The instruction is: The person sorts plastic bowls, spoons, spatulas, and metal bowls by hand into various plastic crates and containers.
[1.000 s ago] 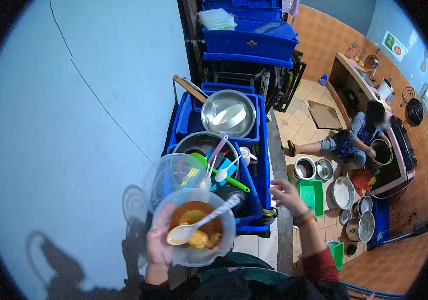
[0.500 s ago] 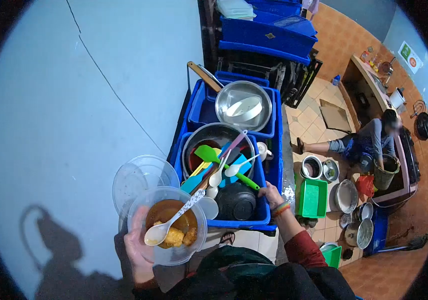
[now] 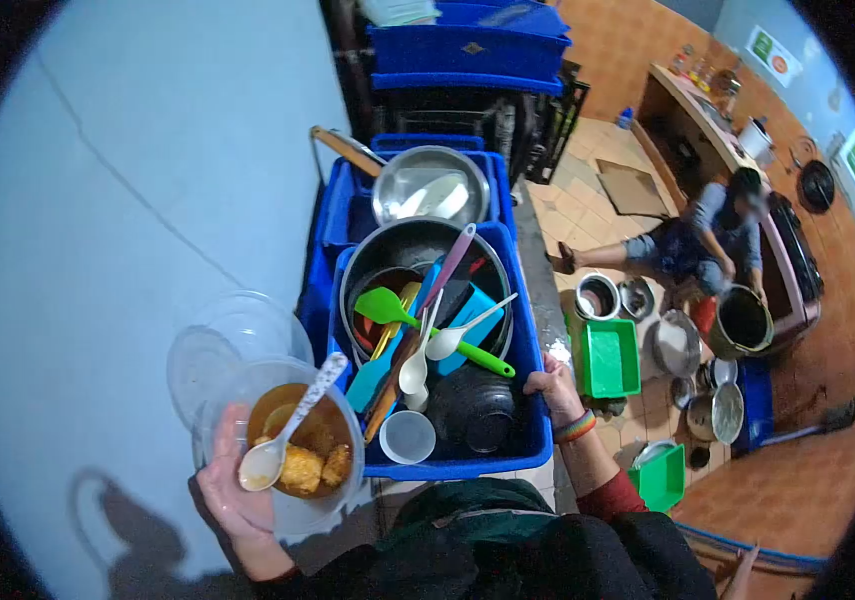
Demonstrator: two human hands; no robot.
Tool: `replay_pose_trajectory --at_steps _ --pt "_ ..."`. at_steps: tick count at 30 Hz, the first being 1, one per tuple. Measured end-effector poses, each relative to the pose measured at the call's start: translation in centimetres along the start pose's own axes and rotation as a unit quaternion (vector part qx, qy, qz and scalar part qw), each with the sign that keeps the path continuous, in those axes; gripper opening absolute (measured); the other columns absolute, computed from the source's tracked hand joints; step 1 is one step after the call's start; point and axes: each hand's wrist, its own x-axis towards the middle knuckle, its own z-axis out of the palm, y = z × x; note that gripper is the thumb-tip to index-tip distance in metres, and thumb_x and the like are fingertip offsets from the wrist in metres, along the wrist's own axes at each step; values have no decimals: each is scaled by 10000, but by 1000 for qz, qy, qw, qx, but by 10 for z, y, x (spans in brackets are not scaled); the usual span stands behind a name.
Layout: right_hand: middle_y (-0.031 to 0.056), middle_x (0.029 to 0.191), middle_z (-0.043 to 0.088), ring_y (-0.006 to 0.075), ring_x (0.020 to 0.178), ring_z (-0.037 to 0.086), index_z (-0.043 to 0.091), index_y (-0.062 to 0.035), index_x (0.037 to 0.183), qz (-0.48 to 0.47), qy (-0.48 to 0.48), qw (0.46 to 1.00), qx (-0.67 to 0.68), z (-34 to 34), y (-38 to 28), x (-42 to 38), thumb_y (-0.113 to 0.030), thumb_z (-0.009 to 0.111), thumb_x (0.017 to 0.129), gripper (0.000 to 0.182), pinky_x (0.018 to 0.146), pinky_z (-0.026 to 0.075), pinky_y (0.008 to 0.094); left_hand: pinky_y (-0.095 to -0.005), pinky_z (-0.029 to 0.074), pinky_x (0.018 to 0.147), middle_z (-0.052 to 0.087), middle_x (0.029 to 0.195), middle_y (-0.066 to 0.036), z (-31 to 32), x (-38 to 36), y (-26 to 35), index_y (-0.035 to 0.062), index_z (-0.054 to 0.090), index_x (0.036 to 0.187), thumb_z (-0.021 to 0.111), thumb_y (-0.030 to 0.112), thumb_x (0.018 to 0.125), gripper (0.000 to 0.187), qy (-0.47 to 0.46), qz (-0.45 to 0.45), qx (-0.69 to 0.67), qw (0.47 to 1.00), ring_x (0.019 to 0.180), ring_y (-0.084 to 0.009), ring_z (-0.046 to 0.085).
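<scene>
My left hand holds a clear round tub from its left side and below. In the tub are brown liquid, golden-brown food pieces and a white spoon with a speckled handle. My right hand is closed on the right rim of a blue crate. Inside the crate lie a large dark pot, a black bowl, a green spatula, white spoons and a small clear cup.
Clear lids lie left of the crate. Behind it are a steel bowl and stacked blue crates. On the right, another person sits handling a bucket, near green trays and several pots on the floor.
The view has shifted, so the crate, tub and lids appear further left. The seated person's bucket has tipped, its opening now facing the camera more. Both my hands keep their grips.
</scene>
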Motion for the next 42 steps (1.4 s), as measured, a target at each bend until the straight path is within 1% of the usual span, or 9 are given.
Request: replay_pose_trajectory --at_steps 6,11,15,22,27,29,36,39,42 --pt "-9 765 555 80 627 486 543 9 964 -41 94 994 47 20 68 19 27 506 570 396 568 392 194 -379 220 1025 312 1343 -150 -85 110 -43 -24 256 1319 378 370 782 677 -83 -49 -65 993 1232 -270 304" --pt "-10 814 569 69 665 500 542 13 1009 -71 127 989 33 20 82 27 34 505 572 439 589 399 185 -397 206 1036 288 1365 -148 -92 190 -87 -8 261 1325 372 339 787 650 -114 -76 -112 984 1251 -275 283" --pt "-10 809 566 70 661 501 550 15 1002 -55 59 997 -1 8 76 43 20 510 598 407 597 404 193 -425 204 1041 295 1366 -142 -85 234 -144 -2 267 1326 347 345 802 634 -103 -73 -135 983 1260 -289 272" --pt "44 744 527 128 651 499 492 -3 930 50 -5 996 -79 -24 87 84 -43 577 602 341 580 419 253 -446 267 1008 316 1351 -137 -56 248 -219 -13 255 1318 361 332 804 629 85 -31 -117 989 1235 -291 316" --pt "22 731 504 117 641 467 490 -10 907 20 24 976 -214 -41 103 108 -19 562 617 299 576 398 242 -441 283 998 386 1304 -144 -53 241 -235 15 329 1300 375 360 787 619 92 -51 -125 987 1200 -293 366" --pt "76 687 551 165 615 517 519 4 880 14 15 971 -238 -46 111 116 -106 591 606 304 577 434 305 -436 279 999 386 1308 -135 -59 241 -240 27 343 1298 379 365 777 622 75 -56 -142 986 1207 -288 359" --pt "-1 621 527 93 549 473 566 -20 806 41 -21 993 -108 -47 120 119 -55 558 615 195 503 398 259 -433 273 1004 352 1334 -131 -61 240 -236 18 313 1312 383 331 755 643 66 -86 -159 981 1212 -291 349" --pt "-14 584 485 91 534 446 551 -34 748 6 -6 989 -150 -46 131 119 -64 557 610 141 487 380 264 -451 292 993 377 1305 -154 -66 245 -237 -15 344 1282 412 303 783 595 64 -80 -171 980 1191 -312 366" --pt "31 566 479 131 562 463 528 -24 748 -79 13 973 -216 -42 128 116 -73 540 595 162 518 392 320 -398 418 880 504 1175 -141 -85 261 -238 -8 442 1216 425 277 791 512 -14 -74 -65 995 1058 -300 497"
